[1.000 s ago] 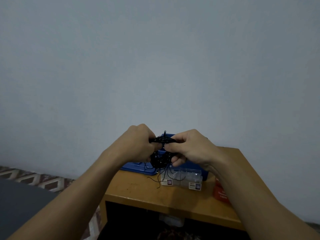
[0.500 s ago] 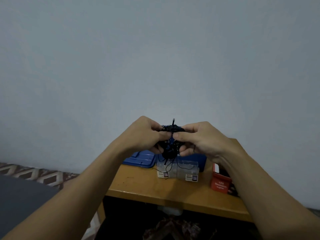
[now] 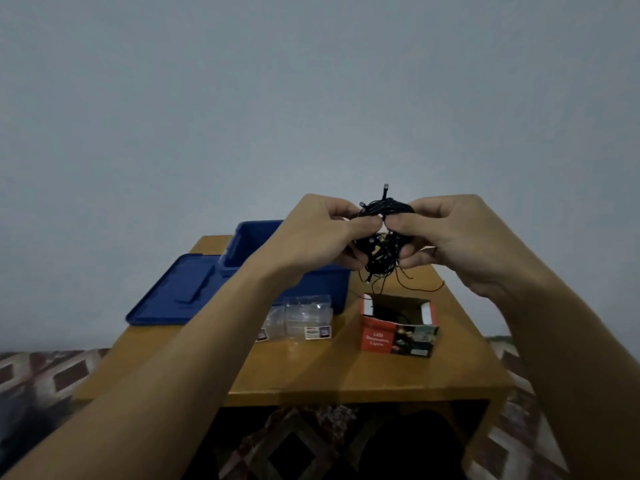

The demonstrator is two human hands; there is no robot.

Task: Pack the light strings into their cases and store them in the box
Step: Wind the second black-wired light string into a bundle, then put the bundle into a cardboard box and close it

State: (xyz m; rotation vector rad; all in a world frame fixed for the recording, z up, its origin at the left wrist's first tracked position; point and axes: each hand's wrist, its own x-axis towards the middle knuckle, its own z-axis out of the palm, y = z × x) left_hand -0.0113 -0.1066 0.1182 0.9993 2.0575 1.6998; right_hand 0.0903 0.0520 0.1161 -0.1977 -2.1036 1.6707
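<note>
A bundled black light string [image 3: 382, 244] hangs in the air above the table, pinched between both hands. My left hand [image 3: 320, 233] grips its left side and my right hand [image 3: 446, 233] grips its right side. Loose wire ends dangle below the bundle. Directly under it stands an open red cardboard case [image 3: 398, 329] marked LED lights, with dark wire inside. Two clear plastic cases [image 3: 304, 318] sit to its left. Behind them is an open blue box [image 3: 252, 244], partly hidden by my left forearm.
The blue lid [image 3: 176, 292] lies flat at the table's left rear. The small wooden table [image 3: 346, 372] stands against a plain grey wall. Patterned floor [image 3: 45, 372] shows on both sides and under the table.
The view has tilted down, so more of the table shows, with the red case in full. Both hands have kept their grip on the bundle.
</note>
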